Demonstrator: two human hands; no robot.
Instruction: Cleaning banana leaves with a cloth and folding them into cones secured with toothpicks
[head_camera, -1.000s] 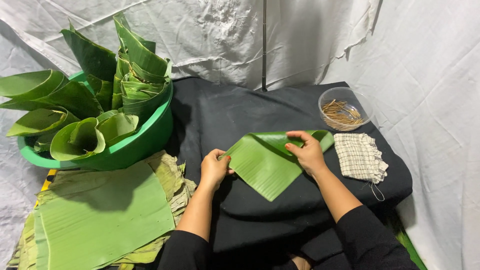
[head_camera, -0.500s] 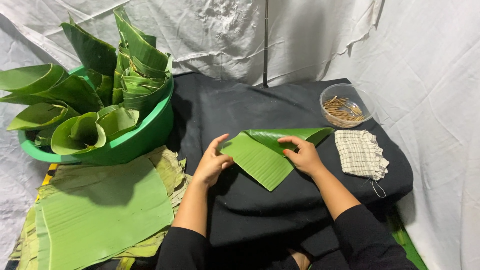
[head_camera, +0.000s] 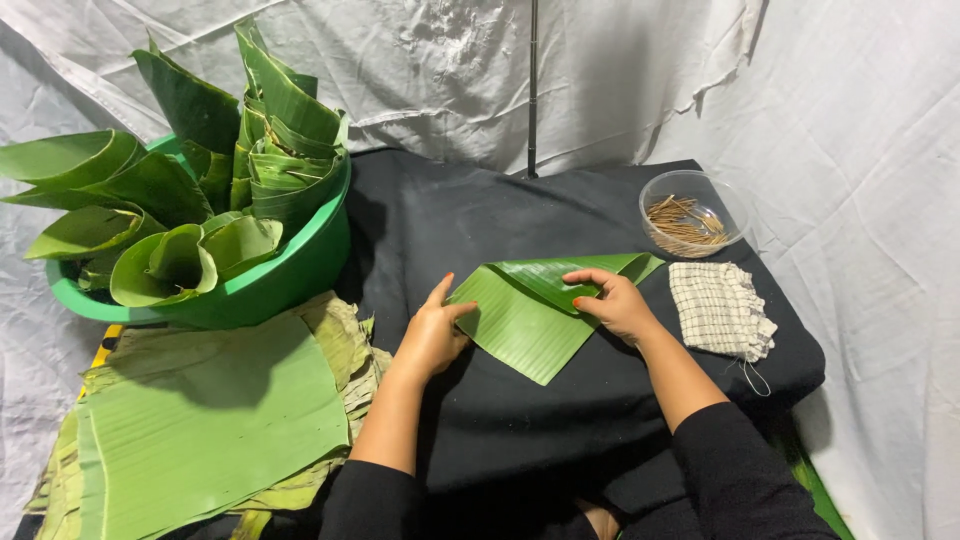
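**Folded leaf lies between both hands, its long edge running toward the far right corner**

A folded green banana leaf piece (head_camera: 535, 315) lies flat on the black cloth-covered table (head_camera: 520, 430), near the middle and a little toward the near edge. Its long axis slants from a point aimed at the near edge up to a narrow tip reaching toward the far right corner. The left hand (head_camera: 432, 335) rests at the leaf's left corner, fingers nearly straight and spread flat, pressing rather than gripping. The right hand (head_camera: 615, 303) sits on the upper fold, fingers curled lightly with the fingertips (head_camera: 580, 300) pinning the folded flap; whether the thumb is tucked under it cannot be told. Both hands touch the leaf, so neither is nearer.

Just beyond the right hand lies a checked cream cloth (head_camera: 720, 308), close to the right edge, and behind it a clear plastic bowl of thin brown sticks (head_camera: 692, 218). To the left a green plastic basin full of rolled leaf cones (head_camera: 215, 235) stands at the far left corner, with a stack of flat banana leaves (head_camera: 210, 420) before it. Bare black cloth lies between the leaf and the near edge, and behind it toward the far edge.
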